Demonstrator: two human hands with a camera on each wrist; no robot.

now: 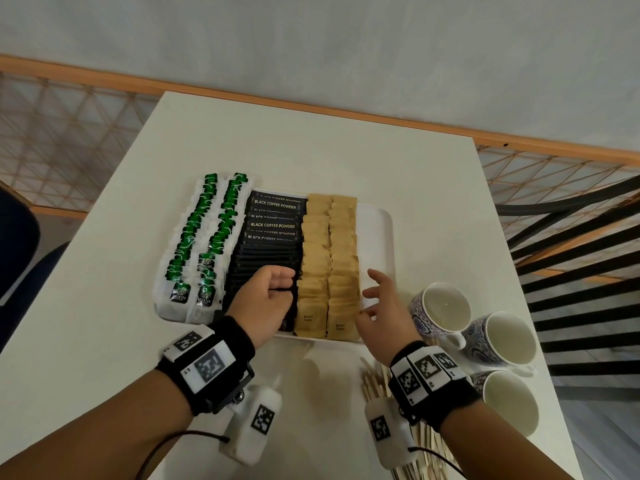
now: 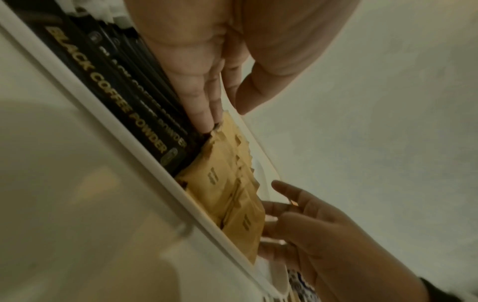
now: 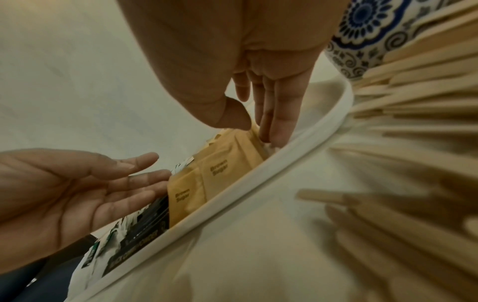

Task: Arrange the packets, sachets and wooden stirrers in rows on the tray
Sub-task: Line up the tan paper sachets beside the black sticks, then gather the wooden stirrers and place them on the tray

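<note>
Rows fill most of the white tray (image 1: 377, 237) on the counter (image 1: 311, 140): we see green tea packets (image 1: 204, 237) at its left edge, black coffee sachets (image 1: 273, 223) next, brown sugar sachets (image 1: 329, 254) right of those. Our left hand (image 1: 270, 299) rests straight-fingered between coffee and sugar; our right hand (image 1: 384, 306), fingers spread, touches the sugar's right side. Wooden stirrers (image 3: 413, 102) lie off the tray beside three empty cups (image 1: 498, 337).
</note>
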